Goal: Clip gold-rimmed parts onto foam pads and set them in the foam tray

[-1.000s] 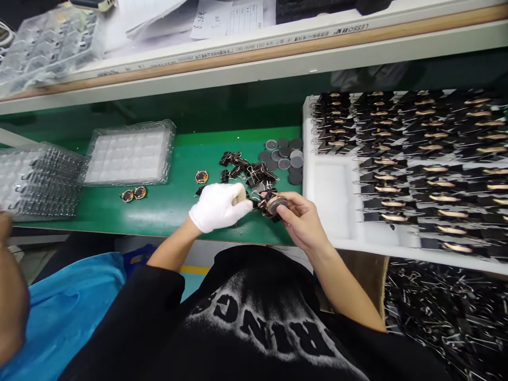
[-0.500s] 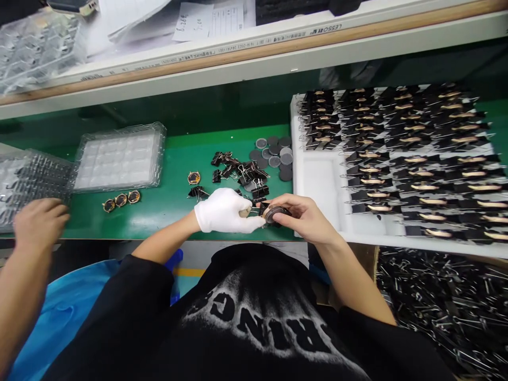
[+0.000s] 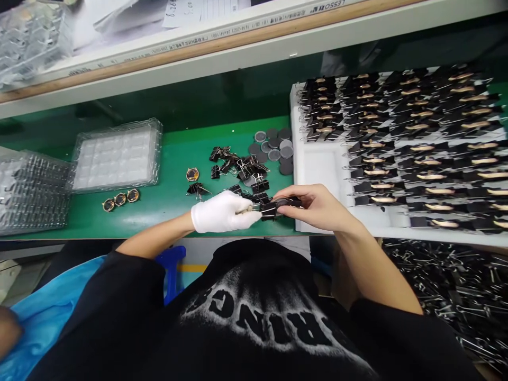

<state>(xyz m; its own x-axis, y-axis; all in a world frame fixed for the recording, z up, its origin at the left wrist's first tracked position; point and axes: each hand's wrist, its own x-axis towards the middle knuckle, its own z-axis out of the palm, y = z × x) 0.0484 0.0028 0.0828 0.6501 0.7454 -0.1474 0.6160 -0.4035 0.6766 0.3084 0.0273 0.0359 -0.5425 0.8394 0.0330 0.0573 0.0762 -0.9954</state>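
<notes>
— Starting with the largest?

— Yes, looking at a green surface (image 3: 174,153) running left to right beneath a shelf (image 3: 198,63).

— Finding what next?

— Seeing a white tray (image 3: 323,164) lying at the right, carrying rows of clipped pieces (image 3: 428,161), with a heap of clips (image 3: 456,280) sitting below its near side.

— Looking left now?

— Seeing a stack of clear trays (image 3: 32,190) standing at the far left, and a flat clear tray (image 3: 115,153) lying just beside it.

— Going smaller?

— Noting a white-gloved left hand (image 3: 222,211) and a bare right hand (image 3: 317,206), meeting at the near edge of the surface.

— Gripping anything?

— Yes: with the left, pinching the wire handles of a black clip (image 3: 268,211) in nearly closed fingers; with the right, holding a dark disc (image 3: 282,203) edge-on between thumb and fingers.

— Placing the clip where?

— Finding it sitting at the disc's left side; not making out its bite.

— Spotting anything loose?

— Seeing small clips (image 3: 242,166) lying beyond the hands, gold-rimmed rounds (image 3: 192,174) resting farther left, and loose discs (image 3: 273,143) lying near the white tray.
</notes>
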